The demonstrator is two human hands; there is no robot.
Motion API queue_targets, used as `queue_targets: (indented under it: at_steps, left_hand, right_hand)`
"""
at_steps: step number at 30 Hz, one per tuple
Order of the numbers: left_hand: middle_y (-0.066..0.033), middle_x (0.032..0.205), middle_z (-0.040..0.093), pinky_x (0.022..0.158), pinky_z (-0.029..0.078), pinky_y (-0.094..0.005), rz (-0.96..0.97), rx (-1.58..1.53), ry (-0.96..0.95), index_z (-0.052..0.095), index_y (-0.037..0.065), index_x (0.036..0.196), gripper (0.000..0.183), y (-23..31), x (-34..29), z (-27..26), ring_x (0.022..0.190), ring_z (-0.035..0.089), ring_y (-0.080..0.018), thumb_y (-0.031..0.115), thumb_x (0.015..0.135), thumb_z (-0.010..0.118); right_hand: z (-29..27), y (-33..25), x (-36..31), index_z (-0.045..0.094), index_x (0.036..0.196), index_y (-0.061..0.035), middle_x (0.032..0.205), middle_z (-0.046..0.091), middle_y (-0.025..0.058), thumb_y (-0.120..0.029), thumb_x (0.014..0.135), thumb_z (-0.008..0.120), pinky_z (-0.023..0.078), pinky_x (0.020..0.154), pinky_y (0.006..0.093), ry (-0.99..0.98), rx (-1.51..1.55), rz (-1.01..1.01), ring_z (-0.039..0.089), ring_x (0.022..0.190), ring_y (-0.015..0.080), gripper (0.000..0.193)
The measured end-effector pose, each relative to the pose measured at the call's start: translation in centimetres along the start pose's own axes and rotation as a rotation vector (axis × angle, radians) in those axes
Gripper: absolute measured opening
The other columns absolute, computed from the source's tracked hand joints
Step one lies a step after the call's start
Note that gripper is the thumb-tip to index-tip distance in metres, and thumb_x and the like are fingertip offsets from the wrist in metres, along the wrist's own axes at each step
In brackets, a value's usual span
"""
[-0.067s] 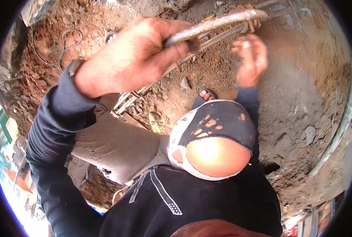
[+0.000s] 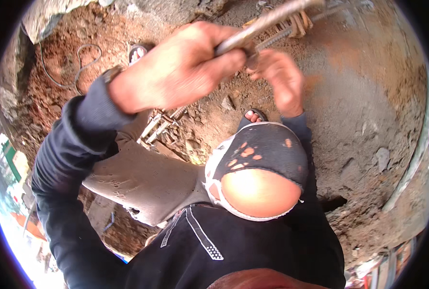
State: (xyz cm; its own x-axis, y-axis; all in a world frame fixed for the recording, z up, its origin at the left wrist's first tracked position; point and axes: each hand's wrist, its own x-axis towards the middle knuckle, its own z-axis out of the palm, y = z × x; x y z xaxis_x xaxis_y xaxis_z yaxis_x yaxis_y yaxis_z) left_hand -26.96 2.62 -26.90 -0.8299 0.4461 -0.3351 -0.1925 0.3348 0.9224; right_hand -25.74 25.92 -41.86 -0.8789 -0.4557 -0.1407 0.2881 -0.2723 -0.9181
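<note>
My left hand (image 2: 180,67) is closed around the lower end of a rust-grey metal rod (image 2: 267,26) that slants up to the right. Close by its fingertips is my right hand (image 2: 282,79), blurred, with fingers curled in toward a small dark spot beside the rod. Whatever those fingers pinch is too blurred to name. Behind the rod runs a ribbed steel bar (image 2: 279,36) with a bundle of rusty metal loops (image 2: 299,24) around it. The near end of the bar assembly (image 2: 161,125) shows below my left wrist; my left hand hides the middle.
Loose brown soil and stones (image 2: 228,103) lie around my sandalled feet. A thin cable (image 2: 79,60) curls on the dirt at the far left, near a large rock (image 2: 176,12). My bent knee (image 2: 257,192) rises in the middle. A small hole (image 2: 334,203) opens at the right.
My right hand has moved left and slightly down, closer to my left hand. The rod's upper end has swung upward, and my left hand has shifted slightly right.
</note>
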Motion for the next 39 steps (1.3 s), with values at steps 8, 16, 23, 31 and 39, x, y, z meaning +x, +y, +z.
queue_targets:
  at_steps: [8,16,23,31,39]
  left_hand:
    - [-0.0065,0.101,0.063,0.085,0.049,-0.0312,0.057,-0.187,-0.084,0.059,0.002,0.117,0.027,-4.6,16.6,4.7,0.095,0.059,-0.0168,0.022,0.099,0.057]
    - [-0.0138,0.137,0.052,0.102,0.045,-0.0326,0.272,-0.105,0.219,0.042,0.005,0.144,0.060,-16.7,21.2,5.1,0.126,0.050,-0.0213,-0.007,0.087,0.056]
    - [-0.0205,0.112,0.068,0.086,0.054,-0.0421,0.202,0.251,0.556,0.054,0.005,0.131,0.046,-18.8,21.6,6.6,0.104,0.067,-0.0343,0.001,0.085,0.053]
    - [-0.0281,0.104,0.066,0.078,0.054,-0.0510,0.218,0.292,0.688,0.053,0.007,0.129,0.041,-20.3,20.4,8.3,0.093,0.065,-0.0458,0.011,0.088,0.052]
    - [-0.0164,0.114,0.066,0.071,0.057,-0.0347,-0.109,-0.131,1.010,0.059,-0.003,0.125,0.038,-26.5,16.1,6.5,0.097,0.066,-0.0254,-0.003,0.091,0.044]
  right_hand:
    - [-0.2,-1.7,-1.6,0.053,0.096,-0.0050,0.068,0.059,0.0020,-0.033,0.095,0.066,0.043,0.044,0.0258,0.210,-0.014,0.142,0.050,0.050,0.0082,0.031]
    - [-10.8,-2.3,-2.4,0.058,0.104,-0.0010,0.084,0.067,0.0091,-0.013,0.095,0.064,0.047,0.049,0.0253,0.520,-0.119,-0.034,0.056,0.059,0.0089,0.016]
    - [-10.9,-4.1,0.5,0.056,0.118,-0.0036,0.071,0.058,0.0053,-0.029,0.100,0.059,0.042,0.039,0.0292,0.598,-0.013,0.218,0.054,0.051,0.0116,0.032]
    - [-11.1,-2.9,2.2,0.058,0.101,-0.0028,0.074,0.062,0.0072,-0.035,0.104,0.050,0.048,0.050,0.0326,0.607,-0.293,-0.193,0.059,0.058,0.0170,0.033]
    - [-8.9,-3.9,3.4,0.055,0.096,-0.0054,0.063,0.058,0.0085,-0.025,0.100,0.057,0.047,0.044,0.0311,0.628,-0.171,-0.108,0.056,0.048,0.0153,0.021]
